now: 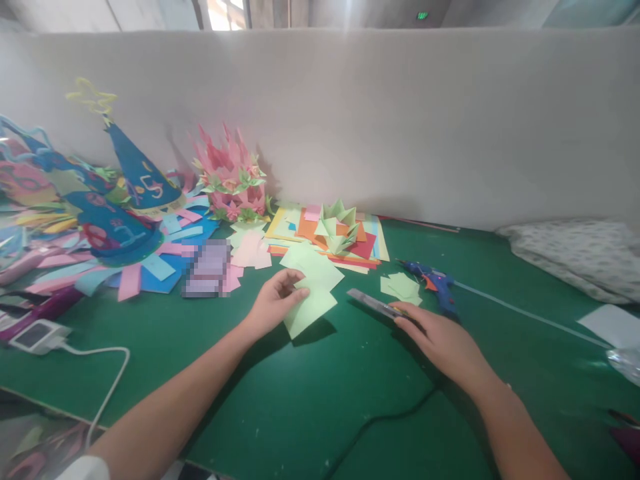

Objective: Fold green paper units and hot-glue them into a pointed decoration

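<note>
Currently, a green sheet [313, 313] is pinched, unfolded, by the left hand [276, 300]; a cutter [371, 304] is gripped in the right hand [436, 333], clear of the sheet. Beyond both hands, one folded ring [336, 225] is judged formed; loose sheets [321, 268] just past the left appear unworked.

Grey tool [371, 303] part-hidden in right hand [440, 337] at four o'clock, pixelated rectangle [206, 268] at nine, cut-off cloth [575, 259] at three
</note>
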Demonstrator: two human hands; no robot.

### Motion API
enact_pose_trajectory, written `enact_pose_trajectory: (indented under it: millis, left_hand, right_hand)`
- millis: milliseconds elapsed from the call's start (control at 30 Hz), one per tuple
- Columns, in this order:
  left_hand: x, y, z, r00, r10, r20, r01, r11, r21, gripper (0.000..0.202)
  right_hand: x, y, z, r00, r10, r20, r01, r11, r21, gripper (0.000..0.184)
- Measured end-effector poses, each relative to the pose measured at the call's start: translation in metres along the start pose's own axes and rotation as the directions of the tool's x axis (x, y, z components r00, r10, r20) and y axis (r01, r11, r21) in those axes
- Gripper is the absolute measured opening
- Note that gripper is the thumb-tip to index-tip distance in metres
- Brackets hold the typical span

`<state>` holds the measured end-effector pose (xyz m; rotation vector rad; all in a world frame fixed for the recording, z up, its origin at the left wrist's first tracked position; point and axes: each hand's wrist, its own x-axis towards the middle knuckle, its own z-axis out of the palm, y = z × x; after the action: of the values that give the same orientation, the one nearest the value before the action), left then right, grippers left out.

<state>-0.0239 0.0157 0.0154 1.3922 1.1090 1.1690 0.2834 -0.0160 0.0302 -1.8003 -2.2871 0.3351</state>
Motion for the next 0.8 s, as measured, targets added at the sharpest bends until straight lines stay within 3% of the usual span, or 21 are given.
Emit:
enact_pose_trajectory:
  millis: [100,233,400,500,600,667,733,800]
  left_hand:
    - [0.000,0.000,0.003,0.994,-0.107,-0.037,0.100,0.981,-0.168,0.041]
    - [-0.002,-0.003,0.006,0.973,-0.231,0.010,0.226,0.941,-0.252,0.044]
    - [-0.004,-0.007,0.012,0.961,-0.274,0.031,0.272,0.930,-0.248,0.046]
    - [-0.006,-0.007,0.017,0.968,-0.247,0.052,0.252,0.949,-0.188,0.047]
    - [-0.012,-0.007,0.024,0.970,-0.213,0.121,0.221,0.974,-0.053,0.042]
    - [-0.017,-0.007,0.030,0.974,-0.156,0.163,0.143,0.986,0.086,0.035]
    - [-0.022,-0.007,0.036,0.972,-0.084,0.219,0.033,0.974,0.225,0.027]
    - [-0.027,-0.006,0.040,0.957,-0.044,0.285,-0.049,0.949,0.311,0.021]
  right_hand:
    - [0.000,0.002,-0.001,0.997,0.040,-0.062,-0.041,0.999,-0.027,0.037]
    - [-0.002,0.006,-0.005,0.990,0.046,-0.133,-0.053,0.997,-0.052,0.037]
    - [-0.002,0.003,-0.003,0.997,-0.068,-0.030,0.068,0.997,-0.022,0.037]
    - [0.000,-0.004,0.000,0.988,-0.153,0.001,0.153,0.988,0.002,0.036]
    - [0.000,-0.019,0.003,0.974,-0.203,-0.099,0.211,0.974,0.085,0.033]
    - [-0.002,-0.036,0.007,0.971,-0.183,-0.156,0.221,0.936,0.275,0.033]
    - [-0.005,-0.056,0.013,0.982,-0.156,-0.103,0.187,0.841,0.507,0.031]
    - [-0.007,-0.072,0.019,0.982,-0.178,-0.056,0.174,0.771,0.612,0.021]
